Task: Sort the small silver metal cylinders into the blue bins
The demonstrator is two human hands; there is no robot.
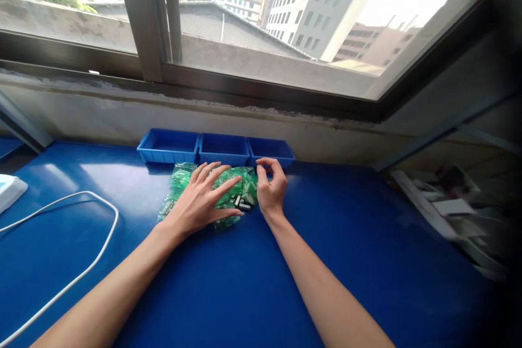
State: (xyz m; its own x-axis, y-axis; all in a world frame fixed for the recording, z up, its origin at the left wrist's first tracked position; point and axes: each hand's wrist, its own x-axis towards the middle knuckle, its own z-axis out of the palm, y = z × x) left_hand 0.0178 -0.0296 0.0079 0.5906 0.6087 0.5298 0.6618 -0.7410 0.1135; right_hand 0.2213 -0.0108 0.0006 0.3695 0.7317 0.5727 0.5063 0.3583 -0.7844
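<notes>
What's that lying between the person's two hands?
In the head view, part of a plastic bag of green pieces lies between the left hand and the right hand, with a black-and-white piece showing.

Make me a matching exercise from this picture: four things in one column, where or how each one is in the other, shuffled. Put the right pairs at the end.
Things:
1. Left hand
2. Right hand
3. Cable
4. Bins

Places and states:
A. White, lying in a bend on the left part of the table
B. Curled, at the right end of the plastic bag
C. Blue, three in a row behind the bag
D. Spread out over the bag

Right pairs: 1-D, 2-B, 3-A, 4-C
</notes>
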